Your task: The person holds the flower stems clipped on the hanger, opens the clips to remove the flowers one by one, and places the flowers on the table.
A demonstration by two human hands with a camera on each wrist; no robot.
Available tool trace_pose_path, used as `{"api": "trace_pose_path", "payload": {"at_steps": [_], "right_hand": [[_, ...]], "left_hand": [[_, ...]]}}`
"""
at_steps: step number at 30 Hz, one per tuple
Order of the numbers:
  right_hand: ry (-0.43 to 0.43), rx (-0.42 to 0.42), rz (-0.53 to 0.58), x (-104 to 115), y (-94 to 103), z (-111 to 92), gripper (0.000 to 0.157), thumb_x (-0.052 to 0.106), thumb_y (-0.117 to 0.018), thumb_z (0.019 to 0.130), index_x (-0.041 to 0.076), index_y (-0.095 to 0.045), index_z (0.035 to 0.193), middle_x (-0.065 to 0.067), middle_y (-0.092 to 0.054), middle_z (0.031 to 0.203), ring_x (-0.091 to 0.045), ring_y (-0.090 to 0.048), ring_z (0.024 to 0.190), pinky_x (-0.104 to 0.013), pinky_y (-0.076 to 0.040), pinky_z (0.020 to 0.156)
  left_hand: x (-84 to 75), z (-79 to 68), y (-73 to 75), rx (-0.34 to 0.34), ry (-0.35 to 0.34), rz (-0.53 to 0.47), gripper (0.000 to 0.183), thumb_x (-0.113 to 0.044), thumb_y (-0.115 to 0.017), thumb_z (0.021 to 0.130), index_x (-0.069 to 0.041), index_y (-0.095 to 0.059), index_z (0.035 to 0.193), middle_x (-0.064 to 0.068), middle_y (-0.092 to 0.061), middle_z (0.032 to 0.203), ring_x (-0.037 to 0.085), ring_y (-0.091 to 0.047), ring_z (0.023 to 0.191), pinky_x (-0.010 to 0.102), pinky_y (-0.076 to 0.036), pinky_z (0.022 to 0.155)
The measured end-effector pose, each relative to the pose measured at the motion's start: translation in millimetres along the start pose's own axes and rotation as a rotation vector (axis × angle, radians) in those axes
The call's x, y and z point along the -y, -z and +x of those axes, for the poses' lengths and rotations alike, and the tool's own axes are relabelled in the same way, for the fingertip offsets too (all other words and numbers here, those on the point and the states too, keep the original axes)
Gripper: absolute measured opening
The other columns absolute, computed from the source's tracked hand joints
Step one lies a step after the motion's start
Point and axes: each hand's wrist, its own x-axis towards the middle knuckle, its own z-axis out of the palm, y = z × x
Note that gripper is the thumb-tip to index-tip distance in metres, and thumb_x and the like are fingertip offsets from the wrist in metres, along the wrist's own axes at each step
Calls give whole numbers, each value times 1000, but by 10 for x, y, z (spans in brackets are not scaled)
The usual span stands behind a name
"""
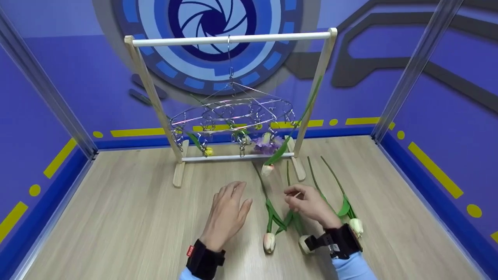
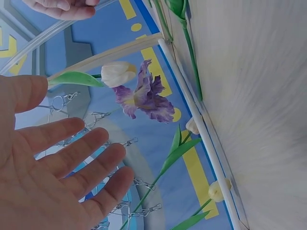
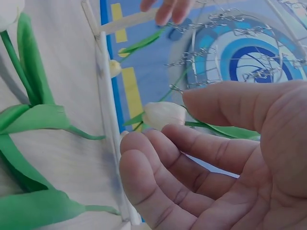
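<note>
My left hand (image 1: 227, 216) hovers over the table in front of the rack, fingers spread and holding nothing. To its right, my right hand (image 1: 309, 204) is above the lying tulips, its fingers loosely curved; in the right wrist view no flower lies between thumb and fingers. A round metal clip hanger (image 1: 231, 130) hangs from the rack's top bar. From it hang a white tulip (image 1: 267, 169) head down at the right, a purple ruffled flower (image 1: 268, 144), a yellow flower (image 1: 209, 151) and another pale tulip (image 1: 244, 140) farther back.
Several pale tulips lie on the table (image 1: 128, 217): one tulip (image 1: 269, 243) between the hands, another tulip (image 1: 306, 244) partly under the right wrist, another tulip (image 1: 356, 226) at the right. The wooden rack (image 1: 180, 173) stands before blue printed walls.
</note>
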Motion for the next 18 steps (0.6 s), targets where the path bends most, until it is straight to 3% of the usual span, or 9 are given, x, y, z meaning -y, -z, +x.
{"api": "trace_pose_path", "payload": {"at_steps": [5,9,18], "right_hand": [[13,-13,4,40,49,-17,29,10,-62,102,-8,-65,124,-14,-67,103,-29,-65,83,-33,-57,71],[26,-32,15,81,95,-39,28,12,-62,103,-6,-66,124,-15,-68,105,-23,-65,85,-39,-58,75],[44,-123,68,151,156,-35,26,12,-63,103,-2,-67,124,-20,-69,109,-23,-68,92,-32,-57,78]], "left_hand": [[-25,0,33,15,8,-47,43,-22,-63,103,1,-60,139,19,-61,135,37,-58,125,55,-47,101],[-70,11,43,36,12,-85,44,-22,-62,104,1,-58,141,20,-61,136,37,-57,126,56,-46,103],[-181,58,36,3,-13,-103,41,-22,-62,104,0,-60,139,18,-63,134,35,-59,125,55,-47,103]]}}
